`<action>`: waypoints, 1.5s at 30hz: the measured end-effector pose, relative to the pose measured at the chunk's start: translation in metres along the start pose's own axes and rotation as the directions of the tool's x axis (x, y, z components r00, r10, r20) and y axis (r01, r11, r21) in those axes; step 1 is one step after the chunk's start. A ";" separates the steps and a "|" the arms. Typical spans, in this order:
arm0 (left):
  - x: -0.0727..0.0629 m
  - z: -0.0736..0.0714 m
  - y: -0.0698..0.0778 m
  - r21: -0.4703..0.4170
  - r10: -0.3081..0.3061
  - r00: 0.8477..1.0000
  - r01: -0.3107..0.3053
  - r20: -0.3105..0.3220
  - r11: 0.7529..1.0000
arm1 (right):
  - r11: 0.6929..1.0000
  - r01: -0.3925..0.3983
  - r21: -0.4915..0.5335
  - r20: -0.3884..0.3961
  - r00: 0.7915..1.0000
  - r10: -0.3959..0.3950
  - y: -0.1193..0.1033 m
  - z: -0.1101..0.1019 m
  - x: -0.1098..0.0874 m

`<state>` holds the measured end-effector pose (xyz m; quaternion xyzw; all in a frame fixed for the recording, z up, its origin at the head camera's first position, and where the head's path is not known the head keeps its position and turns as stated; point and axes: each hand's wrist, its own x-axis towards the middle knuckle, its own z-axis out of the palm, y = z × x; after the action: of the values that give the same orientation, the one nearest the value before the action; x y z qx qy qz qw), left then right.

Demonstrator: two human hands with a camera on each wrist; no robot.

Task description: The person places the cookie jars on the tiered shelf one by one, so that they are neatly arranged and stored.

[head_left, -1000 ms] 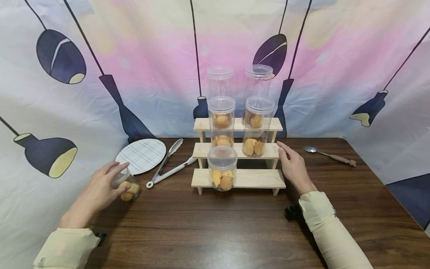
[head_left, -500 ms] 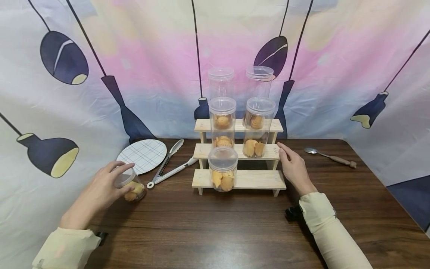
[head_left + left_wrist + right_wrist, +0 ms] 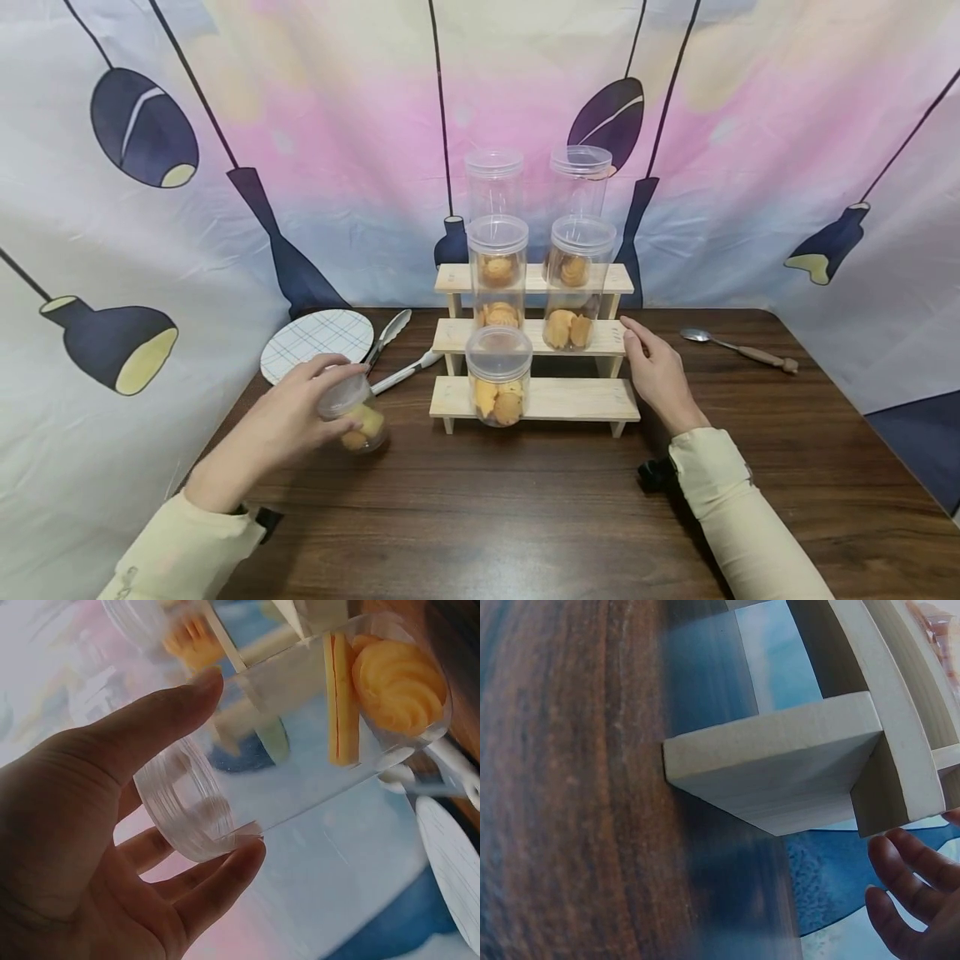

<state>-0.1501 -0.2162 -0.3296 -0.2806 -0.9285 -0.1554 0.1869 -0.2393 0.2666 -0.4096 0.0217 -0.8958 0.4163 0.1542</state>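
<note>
My left hand (image 3: 288, 417) grips a clear plastic jar (image 3: 366, 421) round its lid from above, at the left of the wooden stand. In the left wrist view, thumb and fingers curl round the lid, and cookies (image 3: 399, 686) lie at the far end of the jar. My right hand (image 3: 662, 379) is beside the right end of the three-step wooden stand (image 3: 577, 400). The right wrist view has its relaxed fingertips (image 3: 889, 859) close to the end of a plank; contact is hard to tell. A short jar of cookies (image 3: 498, 379) stands on the lowest step.
Tall lidded jars (image 3: 581, 283) with cookies occupy the middle and top steps. Left of the stand are a checked plate (image 3: 311, 337) and metal tongs (image 3: 405, 373), both partly behind the left hand. A wooden-handled spoon (image 3: 742, 348) lies on the dark table (image 3: 525, 517) at right.
My left hand has carried the jar to the right, from beside the plate toward the stand, and now covers part of the tongs. The right hand has stayed in place.
</note>
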 end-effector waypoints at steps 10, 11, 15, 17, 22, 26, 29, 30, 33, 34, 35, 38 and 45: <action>0.023 0.024 0.042 -0.032 0.073 0.993 -0.070 0.097 0.997 | 1.000 -0.003 0.005 0.008 1.000 0.003 0.001 -0.001 0.000; 0.025 0.025 0.046 -0.033 0.079 0.991 -0.075 0.105 0.997 | 1.000 -0.004 0.003 0.007 1.000 0.004 0.001 -0.001 0.000; 0.033 0.029 0.061 -0.060 0.132 0.983 -0.125 0.127 0.990 | 1.000 -0.006 -0.003 0.014 1.000 0.006 0.001 0.000 0.000; 0.036 0.030 0.067 -0.066 0.176 0.977 -0.169 0.122 0.983 | 1.000 -0.005 -0.003 0.017 1.000 0.005 0.001 0.000 0.000; 0.043 0.032 0.083 -0.090 0.259 0.958 -0.249 0.125 0.964 | 1.000 0.006 -0.004 0.014 1.000 -0.006 0.001 -0.001 0.000; 0.048 0.032 0.096 -0.132 0.278 0.950 -0.260 0.143 0.957 | 1.000 0.008 0.000 0.016 1.000 -0.008 0.001 -0.002 0.001; 0.053 0.032 0.107 -0.150 0.294 0.944 -0.272 0.148 0.950 | 1.000 0.001 0.002 0.015 1.000 -0.001 0.002 -0.002 0.001; 0.055 0.033 0.110 -0.155 0.299 0.942 -0.276 0.151 0.949 | 1.000 -0.003 0.003 0.016 1.000 0.003 0.002 -0.002 0.000; 0.061 0.033 0.119 -0.173 0.319 0.933 -0.291 0.167 0.941 | 1.000 -0.003 0.003 0.014 1.000 0.003 0.003 -0.002 0.000; 0.063 0.034 0.122 -0.179 0.327 0.929 -0.297 0.172 0.938 | 1.000 -0.003 0.004 0.015 1.000 0.003 0.003 -0.001 0.000; 0.065 0.034 0.125 -0.183 0.337 0.925 -0.306 0.174 0.934 | 1.000 -0.002 0.007 0.017 1.000 0.002 0.003 -0.001 0.000; 0.072 0.037 0.132 -0.186 0.382 0.909 -0.351 0.168 0.918 | 1.000 0.000 0.017 0.019 1.000 0.000 0.003 -0.001 -0.001; 0.091 0.045 0.153 -0.163 0.449 0.877 -0.424 0.172 0.891 | 1.000 0.003 0.025 0.013 1.000 -0.003 0.002 0.000 0.000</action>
<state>-0.1437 -0.0349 -0.3022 -0.5082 -0.8443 -0.1350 0.1035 -0.2397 0.2679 -0.4111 0.0277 -0.8914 0.4272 0.1486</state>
